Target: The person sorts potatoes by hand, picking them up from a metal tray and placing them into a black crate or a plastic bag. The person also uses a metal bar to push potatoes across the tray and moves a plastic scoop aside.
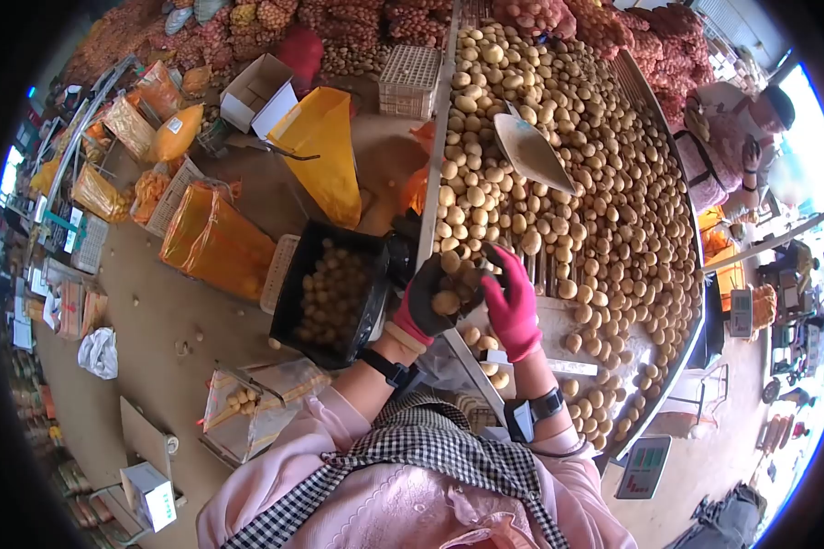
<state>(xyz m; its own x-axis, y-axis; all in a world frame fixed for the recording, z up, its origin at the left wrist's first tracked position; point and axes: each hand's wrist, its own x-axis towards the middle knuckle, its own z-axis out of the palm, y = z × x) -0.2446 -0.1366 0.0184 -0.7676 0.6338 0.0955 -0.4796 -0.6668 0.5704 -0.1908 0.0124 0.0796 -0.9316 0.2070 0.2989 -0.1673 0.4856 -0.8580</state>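
Both my hands wear pink gloves with dark palms and meet at the left edge of the sorting table. My left hand is closed around a few potatoes, one of them showing near its fingertips. Facing it, my right hand curves in from the other side, its fingers against the same potatoes; part of its grip is hidden. Loose potatoes cover much of the slatted tabletop. Just left of my left hand stands a black crate, partly filled with potatoes.
A metal scoop lies on the potato pile. Left of the table are a yellow sack, an orange bag and a white carton. A digital scale display sits at lower right. Another person stands beyond the table's right side.
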